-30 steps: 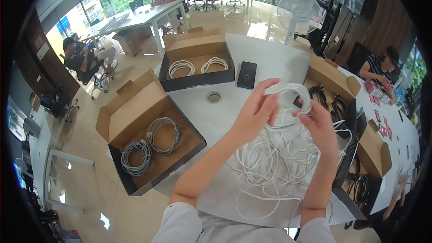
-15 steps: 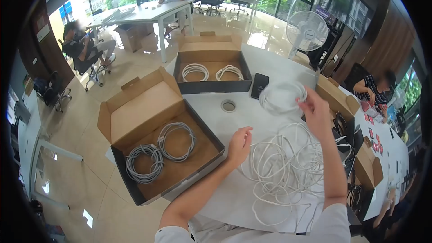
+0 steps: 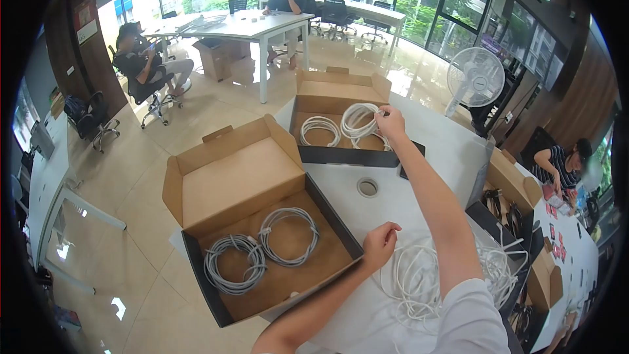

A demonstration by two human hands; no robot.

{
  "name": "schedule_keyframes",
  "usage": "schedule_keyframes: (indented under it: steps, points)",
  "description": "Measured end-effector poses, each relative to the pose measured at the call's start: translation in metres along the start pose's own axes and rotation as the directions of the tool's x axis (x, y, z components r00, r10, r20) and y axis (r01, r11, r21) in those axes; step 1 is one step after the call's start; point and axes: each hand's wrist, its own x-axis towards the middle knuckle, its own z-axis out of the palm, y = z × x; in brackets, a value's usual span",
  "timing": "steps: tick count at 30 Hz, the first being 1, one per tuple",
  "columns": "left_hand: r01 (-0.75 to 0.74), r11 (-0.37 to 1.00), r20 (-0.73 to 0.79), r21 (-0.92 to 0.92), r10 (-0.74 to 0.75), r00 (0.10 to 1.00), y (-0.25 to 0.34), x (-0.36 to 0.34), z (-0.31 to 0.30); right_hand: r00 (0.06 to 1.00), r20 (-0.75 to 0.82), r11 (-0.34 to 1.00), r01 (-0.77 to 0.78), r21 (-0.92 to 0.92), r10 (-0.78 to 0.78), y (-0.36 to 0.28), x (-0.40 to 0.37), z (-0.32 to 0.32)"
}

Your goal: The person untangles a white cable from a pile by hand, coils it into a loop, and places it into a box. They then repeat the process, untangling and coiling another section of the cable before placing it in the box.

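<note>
My right hand point(image 3: 391, 122) is closed on one side of a coiled white cable point(image 3: 357, 118). It holds this coil over the right part of the far open box point(image 3: 341, 156), where another white coil lies partly hidden underneath. To the left in that box rests a separate white coil point(image 3: 320, 132). My left hand point(image 3: 381, 244) holds nothing, its fingers loosely bent, beside the right corner of the near open box point(image 3: 226, 305). Two grey cable coils lie inside this box, a thicker one point(image 3: 232, 265) and a thinner one point(image 3: 288, 236).
A tangle of white cables point(image 3: 419, 278) covers the table's near right, partly behind my right arm. Boxes with dark cables point(image 3: 501, 210) stand at the right edge. A phone point(image 3: 403, 170) lies partly hidden by my forearm. A person point(image 3: 553, 164) sits at the right.
My right hand has carried the white coil from above the table, forward and left, to over the far box. My left hand stays near the near box. The view has shifted.
</note>
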Motion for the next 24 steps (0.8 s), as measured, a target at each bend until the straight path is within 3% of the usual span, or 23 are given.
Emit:
schedule_keyframes:
  steps: [2,4,7,8,11,14,21,24]
  points:
    - [0.035,0.995,-0.013,-0.094,-0.037,0.999,-0.009,0.005,0.001,0.99,0.011,0.986,-0.144,0.085,0.144,0.036,0.023,0.031]
    - [0.025,0.999,0.007,-0.023,-0.024,1.0,-0.007,0.005,0.0,0.959,0.009,0.939,-0.279,0.203,0.284,0.047,0.027,0.049]
    - [0.036,0.999,0.011,0.038,-0.037,0.999,0.004,0.006,-0.003,0.922,-0.046,0.918,-0.377,0.123,0.385,0.05,0.025,0.057]
    - [0.031,0.998,-0.001,0.048,-0.031,1.0,0.006,0.007,-0.003,0.924,-0.023,0.925,-0.381,-0.006,0.381,0.045,0.027,0.052]
    - [0.038,0.999,-0.011,0.025,-0.038,0.999,0.004,0.005,-0.001,0.977,0.004,0.898,-0.193,-0.394,0.212,0.039,0.021,0.044]
    - [0.056,0.998,0.011,0.014,-0.056,0.998,0.004,0.007,-0.002,0.996,0.019,0.837,-0.058,-0.544,0.082,0.004,-0.001,0.028]
    - [0.098,0.995,0.106,-0.015,-0.096,0.99,-0.006,0.005,-0.002,0.971,0.091,0.762,0.231,-0.605,-0.221,-0.02,-0.012,0.013]
    - [0.028,0.999,0.081,-0.017,-0.026,0.996,-0.012,0.004,0.0,0.9,0.248,0.638,0.431,-0.638,-0.36,-0.04,-0.024,-0.021]
